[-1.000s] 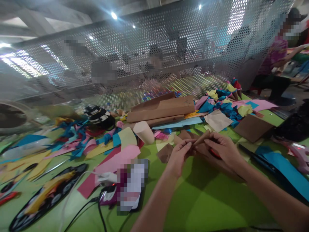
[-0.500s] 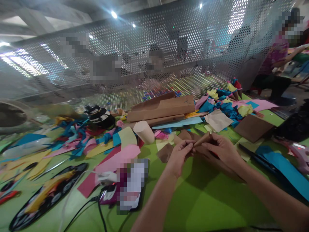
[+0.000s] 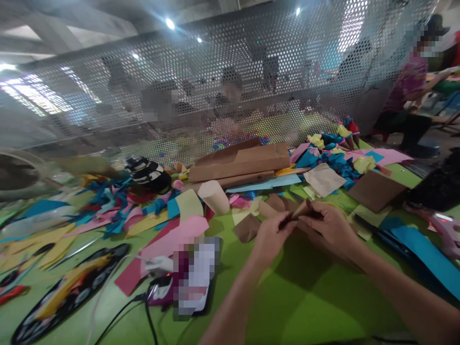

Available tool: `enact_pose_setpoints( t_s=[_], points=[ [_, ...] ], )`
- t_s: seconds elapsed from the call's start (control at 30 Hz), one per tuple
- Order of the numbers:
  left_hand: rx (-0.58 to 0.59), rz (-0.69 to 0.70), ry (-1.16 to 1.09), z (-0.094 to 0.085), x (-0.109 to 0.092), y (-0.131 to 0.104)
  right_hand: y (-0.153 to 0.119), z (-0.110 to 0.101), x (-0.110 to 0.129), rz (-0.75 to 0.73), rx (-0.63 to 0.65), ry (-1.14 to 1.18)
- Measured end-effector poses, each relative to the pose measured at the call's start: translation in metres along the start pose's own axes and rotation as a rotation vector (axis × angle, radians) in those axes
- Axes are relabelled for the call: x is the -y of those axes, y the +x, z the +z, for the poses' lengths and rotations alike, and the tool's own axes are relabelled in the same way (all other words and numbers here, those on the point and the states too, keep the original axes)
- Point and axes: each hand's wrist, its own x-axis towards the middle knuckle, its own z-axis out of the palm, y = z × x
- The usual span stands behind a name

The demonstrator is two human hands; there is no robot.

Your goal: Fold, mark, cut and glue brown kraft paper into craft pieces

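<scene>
Between my two hands is a small rolled piece of brown paper (image 3: 303, 209), held above the green table (image 3: 287, 297). My left hand (image 3: 275, 230) pinches its left end, fingers closed. Around its right part my right hand (image 3: 325, 223) is closed, with the thumb on the near side. The fingertips of both hands nearly meet. Beneath and behind my right hand lies more brown paper, partly hidden by the hand and forearm. A small brown paper piece (image 3: 247, 228) lies just left of my left hand.
Folded brown paper (image 3: 239, 163) and a cream roll (image 3: 213, 197) stand behind. Phone (image 3: 199, 275), cables and a black tray (image 3: 72, 292) are at the left. Dark scissors or a tool (image 3: 388, 237) and blue paper (image 3: 427, 254) lie right. A person (image 3: 409, 86) sits beyond the mesh panel (image 3: 201, 86).
My left hand has moved slightly right and turned, its fingers now more curled on the paper. The brown roll looks shorter between my hands, and my right hand has shifted slightly.
</scene>
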Motion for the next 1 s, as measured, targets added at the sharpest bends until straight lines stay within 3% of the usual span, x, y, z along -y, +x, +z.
enact_pose_setpoints(
  t_s=[0.13, 0.33, 0.6, 1.0],
  points=[
    [0.018, 0.035, 0.107, 0.0, 0.006, -0.001, -0.005, 0.003, -0.004, -0.079, -0.021, -0.094],
    [0.032, -0.073, -0.128, 0.002, 0.013, 0.007, -0.009, 0.001, -0.005, -0.197, -0.097, -0.169],
    [0.174, -0.138, -0.404, -0.001, 0.008, 0.007, -0.006, -0.01, 0.004, -0.351, -0.043, -0.288],
    [0.242, -0.053, -0.284, 0.002, 0.013, 0.006, -0.007, -0.008, 0.003, -0.388, -0.066, -0.34]
  ],
)
